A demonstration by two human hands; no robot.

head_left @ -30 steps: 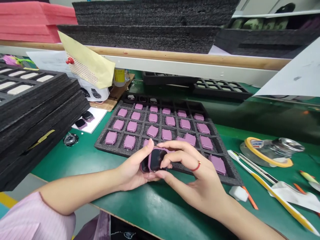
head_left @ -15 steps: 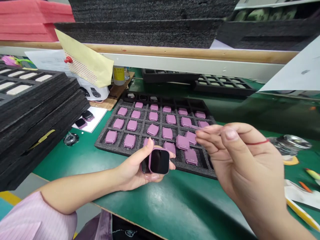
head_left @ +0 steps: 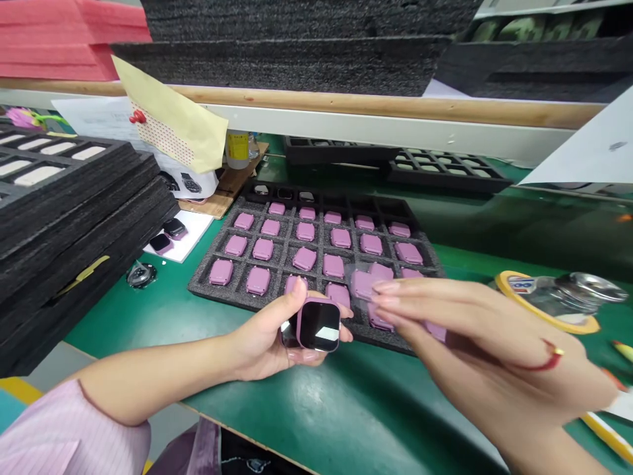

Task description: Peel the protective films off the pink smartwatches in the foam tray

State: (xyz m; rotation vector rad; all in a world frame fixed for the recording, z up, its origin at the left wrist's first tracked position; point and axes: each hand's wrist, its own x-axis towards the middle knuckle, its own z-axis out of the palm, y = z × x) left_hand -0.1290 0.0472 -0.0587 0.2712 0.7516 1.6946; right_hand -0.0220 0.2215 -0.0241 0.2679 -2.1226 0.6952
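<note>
Two purple smartwatch bodies are held in my left hand (head_left: 267, 340), thumb on top and fingers beneath. The front smartwatch body (head_left: 320, 326) faces up with a glossy black screen that reflects light. Partly behind it is the second smartwatch body (head_left: 289, 332). My right hand (head_left: 475, 330) is to the right, fingers together, pinching what looks like a thin clear film (head_left: 357, 274) at their tips. Behind both hands lies a black foam tray (head_left: 232, 297) with rows of purple watch bodies (head_left: 258, 280), backs up; my right hand covers its right corner.
Stacked foam trays (head_left: 74, 244) stand at the left. Beside them, two watches lie on a white sheet (head_left: 190, 231). A glass jar with a metal lid (head_left: 591, 290) stands at right. A shelf edge (head_left: 346, 122) crosses above, with papers hanging from it.
My right hand has turned palm down, its fingers moving slightly left and lower with the film. The front watch's screen now catches a bright reflection; my left hand has barely moved.
</note>
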